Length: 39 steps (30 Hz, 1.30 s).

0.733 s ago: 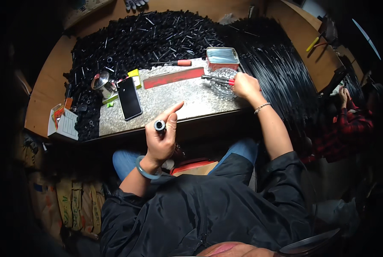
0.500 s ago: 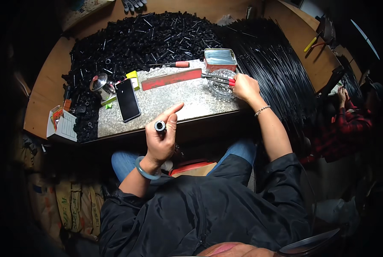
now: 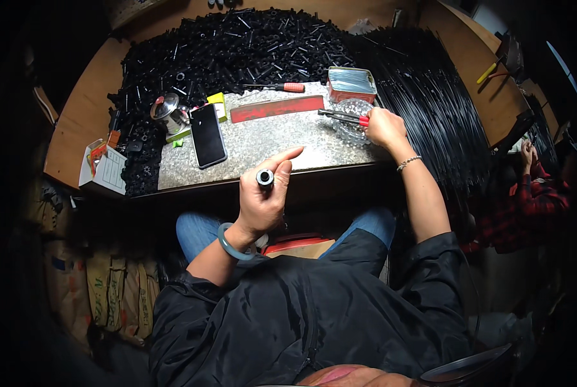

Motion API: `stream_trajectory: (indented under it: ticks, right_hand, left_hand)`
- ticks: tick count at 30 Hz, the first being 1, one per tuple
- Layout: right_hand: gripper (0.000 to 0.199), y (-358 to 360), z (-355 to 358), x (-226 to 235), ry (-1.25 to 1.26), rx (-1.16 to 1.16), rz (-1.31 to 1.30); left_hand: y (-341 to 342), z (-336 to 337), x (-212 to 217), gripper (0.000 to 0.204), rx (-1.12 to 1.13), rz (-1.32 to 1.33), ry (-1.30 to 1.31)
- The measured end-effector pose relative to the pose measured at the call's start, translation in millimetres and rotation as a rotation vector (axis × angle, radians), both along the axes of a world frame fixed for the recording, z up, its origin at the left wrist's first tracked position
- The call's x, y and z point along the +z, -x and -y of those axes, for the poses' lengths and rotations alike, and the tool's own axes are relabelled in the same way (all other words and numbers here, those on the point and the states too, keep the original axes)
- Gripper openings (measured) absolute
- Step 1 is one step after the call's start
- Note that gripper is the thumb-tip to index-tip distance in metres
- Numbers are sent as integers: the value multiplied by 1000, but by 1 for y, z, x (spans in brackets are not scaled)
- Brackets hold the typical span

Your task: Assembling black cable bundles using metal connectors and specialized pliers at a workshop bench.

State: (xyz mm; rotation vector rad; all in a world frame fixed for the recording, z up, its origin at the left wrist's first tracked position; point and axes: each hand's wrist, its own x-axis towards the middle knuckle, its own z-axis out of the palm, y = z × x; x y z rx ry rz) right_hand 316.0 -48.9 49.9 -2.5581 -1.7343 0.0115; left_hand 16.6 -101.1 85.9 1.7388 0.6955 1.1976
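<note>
The person wears a loose black jacket [image 3: 249,316] of smooth, slightly shiny cloth that creases into many folds, with a dark zip [image 3: 311,316] running down its front at 6 o'clock. Its left sleeve [image 3: 188,300], between 7 and 8 o'clock, and right sleeve [image 3: 430,261], near 4 o'clock, both end around the elbows. Blue jeans [image 3: 197,233] show at 8 and 4 o'clock. A smooth blue-grey bangle [image 3: 224,247] circles the wrist of the left hand [image 3: 260,200]; a thin, pale link-like bracelet [image 3: 409,162] circles that of the right hand [image 3: 385,129], between 2 and 3 o'clock.
</note>
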Motion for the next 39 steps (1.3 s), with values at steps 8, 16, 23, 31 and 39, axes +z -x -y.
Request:
stream_trajectory:
  ticks: [8, 16, 23, 31, 39]
  right_hand:
    - [22, 22, 1, 21, 38, 48, -45]
    - [15, 19, -1, 9, -14, 64, 4]
    - [11, 71, 51, 39, -561, 401, -872]
    - [19, 130, 82, 51, -1000, 951, -537]
    - [21, 140, 83, 34, -970, 849, -879]
  left_hand:
    - [-2, 4, 7, 25, 5, 0, 1]
    - [0, 4, 5, 25, 2, 20, 39]
    - [-3, 4, 3, 25, -33, -31, -2]
    - [-10, 11, -6, 16, -102, 176, 80]
    - [1, 13, -2, 15, -73, 95, -22]
